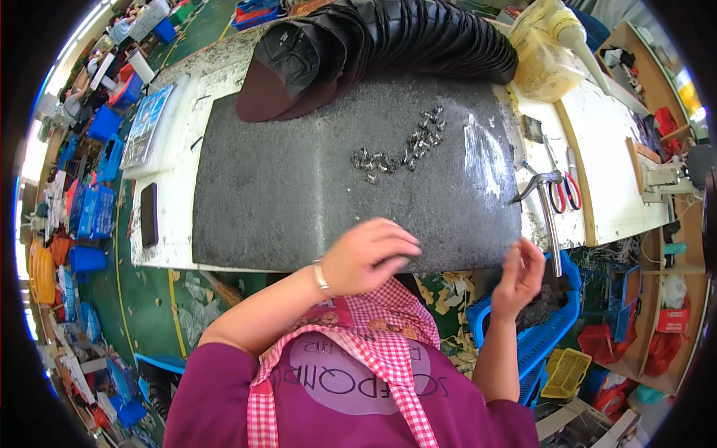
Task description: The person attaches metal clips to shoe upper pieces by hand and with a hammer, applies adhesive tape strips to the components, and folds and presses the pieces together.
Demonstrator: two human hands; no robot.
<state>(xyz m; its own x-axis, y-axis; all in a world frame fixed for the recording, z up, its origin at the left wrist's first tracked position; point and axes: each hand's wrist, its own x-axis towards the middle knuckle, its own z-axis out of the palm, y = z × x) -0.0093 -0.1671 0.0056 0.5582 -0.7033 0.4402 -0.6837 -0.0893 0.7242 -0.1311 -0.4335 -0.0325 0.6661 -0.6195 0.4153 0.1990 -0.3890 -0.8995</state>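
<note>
Under the curled left hand point(373, 257), grip hidden, lies a grainy dark-grey mat point(261, 187); beyond it curve small shiny pieces point(418, 142). The right hand point(519, 280), fingers loosely parted, looks released. Below that, a blue basket point(573, 287) holds dark material point(534, 308); far beyond stand a translucent yellowed container point(549, 75) and fanned, smooth black rounded sheets point(433, 37).
</note>
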